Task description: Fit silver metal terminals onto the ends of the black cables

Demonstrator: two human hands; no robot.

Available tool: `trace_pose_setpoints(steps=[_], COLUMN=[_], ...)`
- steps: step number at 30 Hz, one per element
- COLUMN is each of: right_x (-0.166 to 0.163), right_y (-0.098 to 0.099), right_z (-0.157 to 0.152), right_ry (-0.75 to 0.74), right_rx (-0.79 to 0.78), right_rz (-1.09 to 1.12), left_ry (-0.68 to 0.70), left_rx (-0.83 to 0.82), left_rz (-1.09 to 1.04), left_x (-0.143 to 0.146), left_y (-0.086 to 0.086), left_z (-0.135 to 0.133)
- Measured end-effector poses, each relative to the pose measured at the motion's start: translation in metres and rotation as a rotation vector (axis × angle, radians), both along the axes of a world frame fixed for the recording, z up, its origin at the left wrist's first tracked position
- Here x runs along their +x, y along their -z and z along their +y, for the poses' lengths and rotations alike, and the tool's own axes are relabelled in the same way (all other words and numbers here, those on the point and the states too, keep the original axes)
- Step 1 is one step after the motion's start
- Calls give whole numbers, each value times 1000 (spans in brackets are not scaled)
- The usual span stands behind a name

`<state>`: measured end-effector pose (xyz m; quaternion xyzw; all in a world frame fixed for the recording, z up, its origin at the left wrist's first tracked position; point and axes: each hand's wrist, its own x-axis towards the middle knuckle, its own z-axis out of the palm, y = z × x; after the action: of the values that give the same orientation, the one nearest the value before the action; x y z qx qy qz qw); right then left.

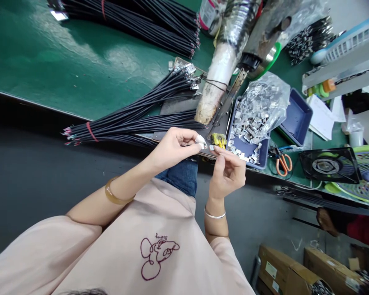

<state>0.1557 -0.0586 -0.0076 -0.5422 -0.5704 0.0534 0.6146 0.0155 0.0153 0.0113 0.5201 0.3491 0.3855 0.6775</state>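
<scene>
My left hand (180,143) is closed in a pinch over the front edge of the bench, white coverings on its fingertips. What it pinches, if anything, is too small to make out. Just right of it, thumb and fingers of my right hand (229,172) hold a small metal connector shell (212,148). The fingertips of both hands are close together but apart. Behind my left hand lie bundled black cables (135,104), tied with a red band near their stripped ends. A blue tray (263,157) of loose metal connector shells (252,119) stands beside my right hand.
A machine with a wrapped, white-tipped arm (217,78) rises behind my hands, a yellow part (219,139) below it. Orange-handled scissors (283,164), a black fan (329,165) and a second blue tray (297,114) are to the right. More cables (135,20) lie at the back.
</scene>
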Motion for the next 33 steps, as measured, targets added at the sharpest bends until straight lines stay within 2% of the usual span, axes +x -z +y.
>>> trace_pose_setpoints(steps=[2,5,10,14,20,33], right_x=[2,4,9,11,10,7], right_y=[2,5,10,12,13,3], right_z=[1,2,2,4,8,17], right_ry=[1,-27,-25,-19,11,26], right_rx=[-69,-127,-34,24,-20,-111], right_rz=[76,8,-249,-358,-260,-265], left_ry=[-1,-2,-14,-18,-59,-180], left_rx=[-2,16,6,-6,30,123], left_rz=[10,25,21,21,39,112], left_x=[0,-1,1,3,7,14], left_y=[0,-1,-1,0,4,7], left_z=[1,2,3,4,3,2])
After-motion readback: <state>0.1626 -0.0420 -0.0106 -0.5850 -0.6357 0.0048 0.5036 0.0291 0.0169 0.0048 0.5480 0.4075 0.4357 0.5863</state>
